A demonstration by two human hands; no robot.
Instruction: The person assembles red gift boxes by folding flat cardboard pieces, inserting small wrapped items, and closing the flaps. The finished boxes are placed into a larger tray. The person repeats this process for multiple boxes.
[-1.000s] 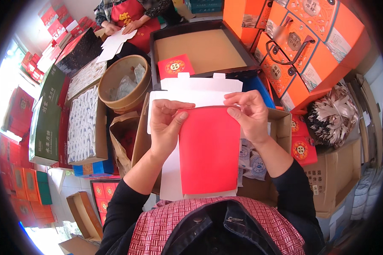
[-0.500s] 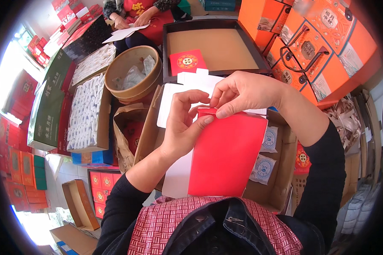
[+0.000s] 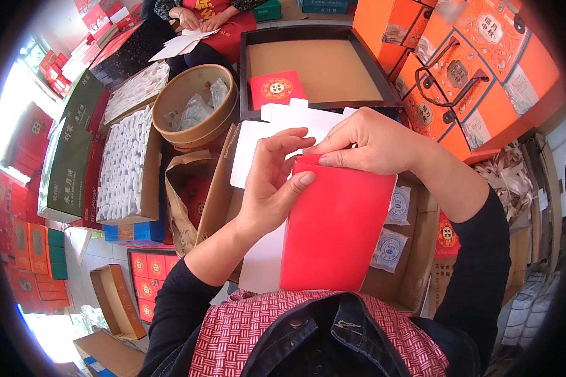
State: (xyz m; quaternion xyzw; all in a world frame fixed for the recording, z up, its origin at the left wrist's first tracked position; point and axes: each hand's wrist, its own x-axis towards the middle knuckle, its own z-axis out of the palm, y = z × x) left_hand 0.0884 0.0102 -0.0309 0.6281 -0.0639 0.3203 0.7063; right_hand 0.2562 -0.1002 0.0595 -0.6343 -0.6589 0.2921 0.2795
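A red cardboard box (image 3: 333,232), part-folded, stands up in front of me with its broad red side showing. My left hand (image 3: 267,179) grips its upper left edge, thumb on the red face and fingers curved behind. At the top edge, my right hand (image 3: 374,144) pinches a red flap between thumb and fingers; its fingertips are partly hidden. White card flaps (image 3: 251,147) spread out behind the box. Beneath it, on the right, a brown carton (image 3: 424,242) holds round white-wrapped packets (image 3: 390,248).
A dark-rimmed tray (image 3: 333,63) with a small red box (image 3: 275,90) lies ahead. Orange gift boxes (image 3: 471,81) are stacked right. Left are a round tub (image 3: 165,129), a brown paper bag (image 3: 177,207) and a carton of white packets (image 3: 122,169). Another person's hands (image 3: 201,21) hold white cards.
My right fingers have moved along the top edge and now press the red flap down. The left hand keeps its place. The other person's cards have shifted slightly.
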